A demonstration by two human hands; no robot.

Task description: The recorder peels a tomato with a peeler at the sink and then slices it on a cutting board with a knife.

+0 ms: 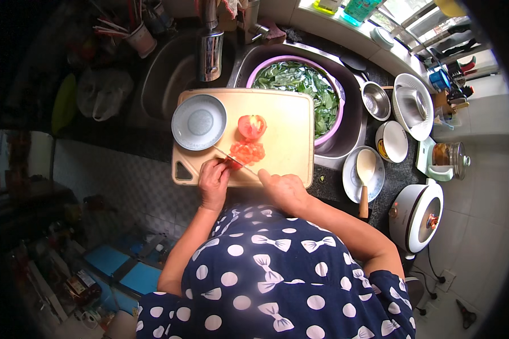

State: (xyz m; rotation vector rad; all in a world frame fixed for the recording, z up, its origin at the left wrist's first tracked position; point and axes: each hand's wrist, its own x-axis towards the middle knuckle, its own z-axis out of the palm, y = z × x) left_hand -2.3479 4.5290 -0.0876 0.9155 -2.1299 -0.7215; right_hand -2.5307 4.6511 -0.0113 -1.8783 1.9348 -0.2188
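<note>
My right hand [285,189] grips a kitchen knife [242,164], its thin blade slanting across the chopped tomato. My left hand [214,180] pinches a piece of tomato [235,163] against the near edge of the cutting board [286,140], beside the blade. A heap of diced tomato [248,152] lies on the board just beyond the knife. Farther back a tomato half [252,126] rests with its cut side showing. On the board's left part sits a shallow bluish-white plate [199,122] with nothing in it. The knife's handle is hidden inside my right hand.
The board lies over the double sink's near edge. Behind it, a purple basin [341,101] holds leafy greens in water under the chrome faucet [211,55]. To the right stand a bowl [392,141], a plate with a rice paddle [366,163], a white colander [413,106] and a rice cooker [415,218].
</note>
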